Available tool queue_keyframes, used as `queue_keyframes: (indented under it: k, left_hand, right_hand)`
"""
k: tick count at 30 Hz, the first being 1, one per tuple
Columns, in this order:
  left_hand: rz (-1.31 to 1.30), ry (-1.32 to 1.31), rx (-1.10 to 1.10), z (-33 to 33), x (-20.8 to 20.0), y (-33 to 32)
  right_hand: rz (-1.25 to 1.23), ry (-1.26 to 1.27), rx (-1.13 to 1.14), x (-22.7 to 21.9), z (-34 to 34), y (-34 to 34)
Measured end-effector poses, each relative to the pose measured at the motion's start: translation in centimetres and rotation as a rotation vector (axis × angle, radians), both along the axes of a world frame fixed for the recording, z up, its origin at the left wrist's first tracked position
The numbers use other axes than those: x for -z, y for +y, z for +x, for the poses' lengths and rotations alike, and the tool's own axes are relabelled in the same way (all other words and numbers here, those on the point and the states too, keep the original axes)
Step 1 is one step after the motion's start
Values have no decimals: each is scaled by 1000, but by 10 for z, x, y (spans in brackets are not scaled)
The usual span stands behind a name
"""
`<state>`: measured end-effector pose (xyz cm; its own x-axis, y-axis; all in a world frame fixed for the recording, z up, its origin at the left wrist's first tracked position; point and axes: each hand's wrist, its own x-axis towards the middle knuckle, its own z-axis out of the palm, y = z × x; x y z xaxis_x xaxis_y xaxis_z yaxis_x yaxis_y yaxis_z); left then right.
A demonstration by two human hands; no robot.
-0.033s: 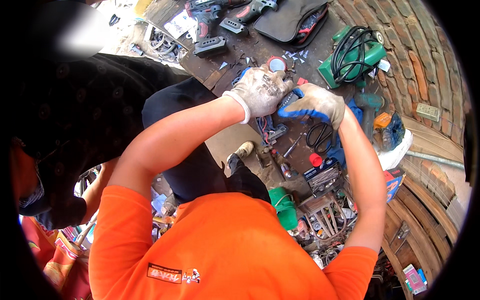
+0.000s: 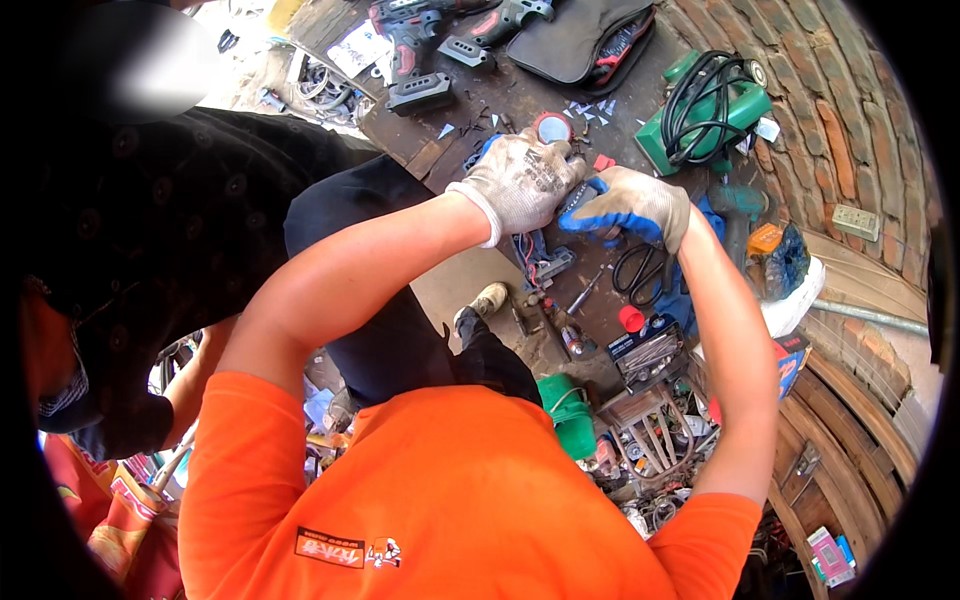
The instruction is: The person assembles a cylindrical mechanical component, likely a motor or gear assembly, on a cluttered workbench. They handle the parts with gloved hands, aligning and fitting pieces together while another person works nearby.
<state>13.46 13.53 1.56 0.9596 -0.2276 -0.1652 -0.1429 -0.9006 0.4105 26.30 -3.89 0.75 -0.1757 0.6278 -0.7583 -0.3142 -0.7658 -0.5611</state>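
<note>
My left hand, in a grey-white work glove with a blue palm, is curled closed over the workbench. Under and beside its fingers shows a dark grey, ridged part; most of it is hidden. My right hand, gloved alike, meets it from the right, thumb stretched along the blue side and fingertips bent at that part. What its fingers grip is covered. Just below my left hand lies an opened power-tool housing with red wires showing. A round red-rimmed piece sits beyond my left knuckles.
Two cordless drills and a black zip case lie at the far side. A green machine wrapped in black cable stands by the brick wall. A screwdriver, red cap and green bucket are nearer. Another person is close on my left.
My right hand and forearm have shifted very slightly to the right. My left hand stays where it was.
</note>
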Motion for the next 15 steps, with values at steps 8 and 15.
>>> queue_keyframes:
  k: [8, 15]
  left_hand:
    - [-50, 92, -28, 9, 7, -4]
    - [-62, 338, -34, 23, -7, 10]
  right_hand:
    - [162, -1005, -726, -35, -14, 34]
    - [-85, -1732, -687, -34, -65, 34]
